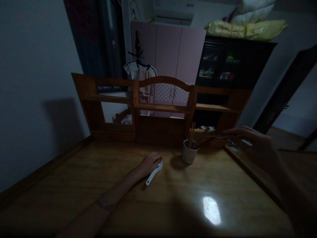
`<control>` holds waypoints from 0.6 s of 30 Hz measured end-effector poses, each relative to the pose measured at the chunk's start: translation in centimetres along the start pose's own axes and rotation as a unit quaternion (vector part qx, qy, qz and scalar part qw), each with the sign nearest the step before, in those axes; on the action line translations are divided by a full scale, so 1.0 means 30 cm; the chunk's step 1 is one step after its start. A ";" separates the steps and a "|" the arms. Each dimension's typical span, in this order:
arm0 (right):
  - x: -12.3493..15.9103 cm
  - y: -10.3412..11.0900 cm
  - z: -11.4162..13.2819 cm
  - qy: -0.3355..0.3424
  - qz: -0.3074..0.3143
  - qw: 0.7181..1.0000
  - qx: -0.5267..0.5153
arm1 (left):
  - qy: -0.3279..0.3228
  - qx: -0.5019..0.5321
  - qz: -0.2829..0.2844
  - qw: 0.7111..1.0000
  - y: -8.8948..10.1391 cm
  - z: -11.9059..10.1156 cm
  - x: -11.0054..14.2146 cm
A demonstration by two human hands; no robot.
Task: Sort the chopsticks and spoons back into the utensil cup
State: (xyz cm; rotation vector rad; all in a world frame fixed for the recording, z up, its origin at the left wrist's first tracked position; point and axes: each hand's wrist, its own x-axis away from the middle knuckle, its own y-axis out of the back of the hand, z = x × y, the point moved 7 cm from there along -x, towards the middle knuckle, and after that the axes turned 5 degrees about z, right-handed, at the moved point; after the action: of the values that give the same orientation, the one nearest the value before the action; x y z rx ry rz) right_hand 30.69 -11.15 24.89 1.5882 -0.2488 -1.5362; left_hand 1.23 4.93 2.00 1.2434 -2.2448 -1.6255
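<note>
My left hand (150, 163) lies palm down on the wooden table, fingers slightly bent, beside the bowl of a white soup spoon (155, 172) with a blue mark. Whether the fingertips touch that spoon is unclear. At the right, my right hand (252, 138) is raised above the table's edge, thumb and fingers closed on a thin utensil (218, 136) pointing left toward a light-coloured cup (189, 153). Blur and dim light hide its kind. Chopsticks (192, 134) stand upright in the cup, and a dark slanted utensil (204, 142) leans out to the right.
A wooden shelf unit (162, 107) runs along the back of the table (111, 205). A raised wooden edge (255, 178) borders the right side. A wall (37, 115) stands at the left. Bright light reflects off the tabletop near the front right.
</note>
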 end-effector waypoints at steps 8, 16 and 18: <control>-0.096 -0.189 -0.005 0.005 0.113 0.994 0.005 | -0.008 -0.007 -0.006 1.000 0.001 0.002 -0.002; -0.127 -0.365 -0.013 0.020 0.182 0.983 0.012 | -0.002 0.007 -0.006 1.000 -0.011 0.017 -0.005; -0.114 -0.404 -0.021 0.026 0.191 0.981 0.013 | -0.004 0.002 -0.009 1.000 -0.011 0.018 -0.005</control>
State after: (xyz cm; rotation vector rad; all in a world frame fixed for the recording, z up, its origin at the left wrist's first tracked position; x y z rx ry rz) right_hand 25.42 -1.43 18.81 1.4949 -0.5139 -1.1970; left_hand 1.24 5.40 1.57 1.2648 -2.2493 -1.6346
